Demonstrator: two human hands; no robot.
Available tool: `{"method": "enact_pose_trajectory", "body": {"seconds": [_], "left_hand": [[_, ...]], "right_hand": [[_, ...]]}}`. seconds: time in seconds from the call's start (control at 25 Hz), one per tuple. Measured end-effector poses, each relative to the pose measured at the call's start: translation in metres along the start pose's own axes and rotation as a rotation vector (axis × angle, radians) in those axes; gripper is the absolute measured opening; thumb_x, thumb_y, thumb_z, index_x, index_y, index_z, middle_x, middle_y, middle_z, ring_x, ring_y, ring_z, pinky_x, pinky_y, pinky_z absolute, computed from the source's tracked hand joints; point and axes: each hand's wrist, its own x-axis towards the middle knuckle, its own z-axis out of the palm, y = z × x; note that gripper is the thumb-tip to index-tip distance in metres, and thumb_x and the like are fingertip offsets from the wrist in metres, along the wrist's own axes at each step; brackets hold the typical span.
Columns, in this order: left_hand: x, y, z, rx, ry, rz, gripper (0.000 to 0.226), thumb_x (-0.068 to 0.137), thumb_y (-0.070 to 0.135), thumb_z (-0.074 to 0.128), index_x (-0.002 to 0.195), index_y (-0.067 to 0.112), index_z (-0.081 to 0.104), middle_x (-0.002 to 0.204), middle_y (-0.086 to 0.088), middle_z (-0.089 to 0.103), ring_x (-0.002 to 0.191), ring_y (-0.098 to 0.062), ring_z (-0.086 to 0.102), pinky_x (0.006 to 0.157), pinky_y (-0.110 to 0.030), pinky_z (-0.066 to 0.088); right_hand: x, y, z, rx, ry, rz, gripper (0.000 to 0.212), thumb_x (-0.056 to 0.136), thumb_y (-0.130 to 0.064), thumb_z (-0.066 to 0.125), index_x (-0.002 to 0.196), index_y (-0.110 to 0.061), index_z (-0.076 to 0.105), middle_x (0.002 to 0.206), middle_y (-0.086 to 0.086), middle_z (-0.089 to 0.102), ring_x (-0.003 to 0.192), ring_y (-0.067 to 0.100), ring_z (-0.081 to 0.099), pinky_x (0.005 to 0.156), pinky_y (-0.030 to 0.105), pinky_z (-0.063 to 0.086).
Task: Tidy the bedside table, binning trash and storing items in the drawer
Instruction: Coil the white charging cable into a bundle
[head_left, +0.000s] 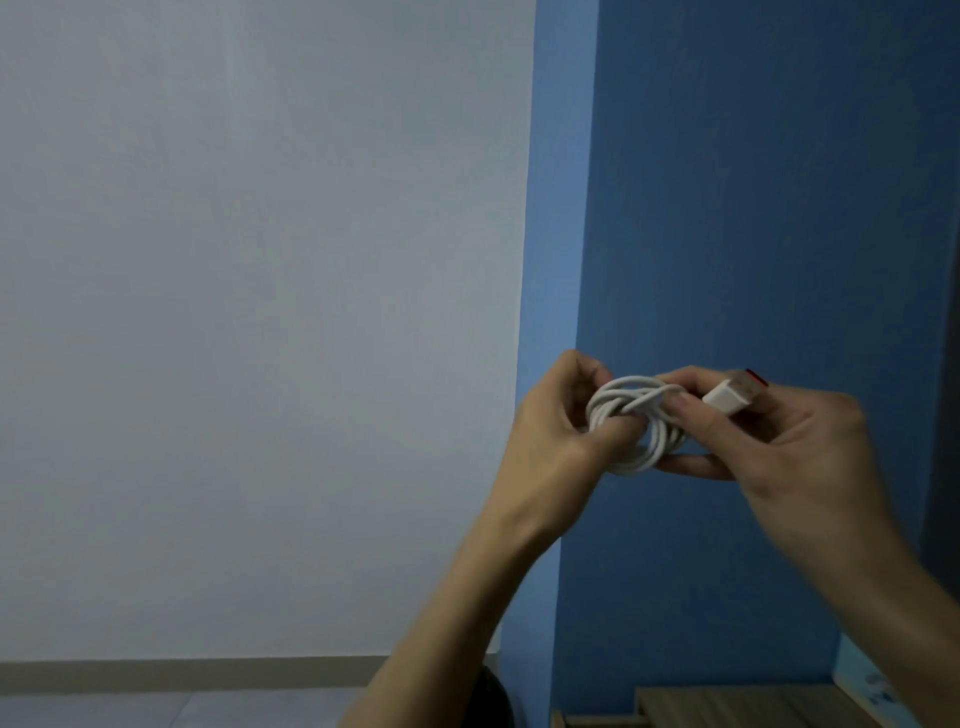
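I hold the white cable (639, 423) up in front of the blue wall (753, 208), above the wooden bedside table (727, 709), of which only a sliver shows at the lower right. My left hand (550, 431) has its fingers curled through the coil and grips the loops. My right hand (800, 447) pinches the plug (727, 397) end between thumb and fingers, steadying the right side of the bundle.

By my reckoning the cable is nearly wound, with 1 short tail left to tuck. Putting it in the drawer remains, and neither drawer nor tabletop shows enough to judge the rest. The dark round shape (493, 696) low down may be the bin, though I cannot be sure.

The cable is thin and smooth, wound in several overlapping loops, its plug white with a red-orange tip.
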Motion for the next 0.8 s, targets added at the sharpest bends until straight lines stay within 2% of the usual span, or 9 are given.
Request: {"method": "enact_pose_trajectory", "body": {"seconds": [0.08, 0.16, 0.24, 0.36, 0.44, 0.52, 0.6, 0.68, 0.8], "left_hand": [[0.0, 0.001, -0.008, -0.273, -0.17, -0.118, 0.016, 0.076, 0.015, 0.058, 0.09, 0.011, 0.051, 0.064, 0.0, 0.056, 0.051, -0.012, 0.046, 0.044, -0.023, 0.036], [0.0, 0.001, -0.012, -0.35, -0.264, -0.178, 0.017, 0.086, 0.025, 0.049, 0.089, 0.011, 0.058, 0.063, 0.0, 0.049, 0.049, -0.007, 0.037, 0.046, -0.016, 0.03], [0.002, 0.001, -0.018, -0.189, -0.257, -0.169, 0.024, 0.093, 0.026, 0.047, 0.082, 0.009, 0.06, 0.062, -0.002, 0.043, 0.049, -0.005, 0.034, 0.047, -0.014, 0.029], [0.004, 0.003, -0.023, 0.191, -0.238, -0.075, 0.016, 0.093, 0.02, 0.056, 0.085, 0.007, 0.063, 0.058, 0.003, 0.049, 0.049, -0.006, 0.037, 0.05, -0.017, 0.031], [0.001, 0.004, -0.022, 0.323, -0.258, -0.014, 0.017, 0.093, 0.022, 0.055, 0.087, 0.007, 0.061, 0.06, 0.008, 0.053, 0.05, -0.004, 0.04, 0.052, -0.019, 0.035], [-0.003, 0.004, -0.019, 0.329, -0.251, 0.016, 0.014, 0.095, 0.021, 0.052, 0.093, 0.008, 0.058, 0.064, 0.006, 0.058, 0.053, -0.004, 0.048, 0.056, -0.019, 0.042], [-0.006, 0.001, -0.014, 0.283, -0.242, 0.018, 0.012, 0.095, 0.023, 0.05, 0.102, 0.014, 0.054, 0.071, -0.003, 0.063, 0.058, -0.011, 0.056, 0.062, -0.03, 0.05], [-0.008, -0.002, -0.009, 0.251, -0.22, 0.05, 0.016, 0.093, 0.028, 0.05, 0.107, 0.021, 0.052, 0.071, -0.003, 0.061, 0.058, -0.015, 0.053, 0.06, -0.035, 0.049], [-0.009, -0.005, -0.008, 0.133, -0.202, 0.074, 0.016, 0.095, 0.02, 0.051, 0.109, 0.02, 0.06, 0.068, 0.006, 0.055, 0.054, -0.01, 0.045, 0.052, -0.026, 0.043]], "right_hand": [[0.0, 0.0, -0.001, -0.015, -0.003, -0.006, 0.011, 0.073, -0.016, 0.063, 0.075, -0.014, 0.073, 0.076, 0.008, 0.073, 0.068, 0.018, 0.072, 0.057, 0.025, 0.058], [-0.001, 0.001, -0.003, -0.024, 0.003, -0.014, 0.01, 0.073, -0.016, 0.063, 0.075, -0.013, 0.073, 0.079, 0.01, 0.072, 0.07, 0.019, 0.072, 0.057, 0.024, 0.058], [0.0, 0.002, -0.005, -0.036, -0.006, -0.011, 0.011, 0.07, -0.022, 0.065, 0.072, -0.016, 0.074, 0.079, 0.011, 0.07, 0.071, 0.02, 0.071, 0.057, 0.025, 0.058], [-0.001, 0.004, -0.008, -0.052, -0.031, 0.026, 0.015, 0.062, -0.031, 0.067, 0.071, -0.024, 0.075, 0.077, 0.011, 0.07, 0.069, 0.019, 0.071, 0.056, 0.025, 0.058], [0.0, 0.006, -0.011, -0.024, -0.044, 0.08, 0.016, 0.058, -0.033, 0.067, 0.069, -0.026, 0.076, 0.077, 0.007, 0.073, 0.069, 0.017, 0.071, 0.054, 0.025, 0.057], [0.002, 0.007, -0.014, 0.004, -0.071, 0.142, 0.017, 0.057, -0.032, 0.067, 0.069, -0.025, 0.077, 0.078, 0.005, 0.075, 0.071, 0.016, 0.072, 0.053, 0.026, 0.057], [0.003, 0.007, -0.013, 0.006, -0.099, 0.161, 0.015, 0.063, -0.028, 0.066, 0.071, -0.021, 0.077, 0.077, 0.005, 0.075, 0.071, 0.016, 0.072, 0.052, 0.025, 0.057], [0.004, 0.005, -0.011, 0.0, -0.092, 0.139, 0.015, 0.067, -0.025, 0.064, 0.071, -0.015, 0.075, 0.075, 0.004, 0.075, 0.069, 0.016, 0.072, 0.05, 0.025, 0.056], [0.009, 0.001, -0.012, -0.05, -0.027, 0.072, 0.028, 0.06, -0.048, 0.064, 0.07, -0.023, 0.074, 0.069, -0.004, 0.072, 0.063, 0.011, 0.068, 0.049, 0.023, 0.055]]}}
